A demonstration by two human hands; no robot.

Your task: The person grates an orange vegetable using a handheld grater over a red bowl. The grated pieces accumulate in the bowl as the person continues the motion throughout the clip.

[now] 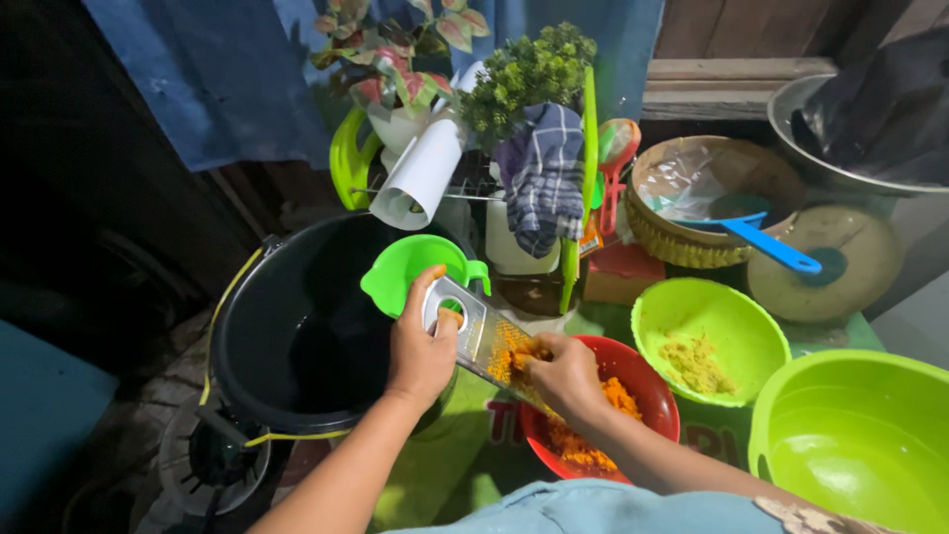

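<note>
While a flat metal grater [474, 336] is gripped at its upper end by the left hand [420, 351] and slanted over the red bowl [652, 396], an orange root piece, mostly hidden, is pinched against it by the right hand [565, 376]. A good heap of orange gratings [593, 450] is already gathered in that bowl; how much root is left cannot be told.

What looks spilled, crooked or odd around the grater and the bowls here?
Nothing looks spilled. The metal grater is tilted, but the left hand holds it that way over the red bowl, and the orange gratings under the right hand land inside it. The green bowls sit upright.
</note>
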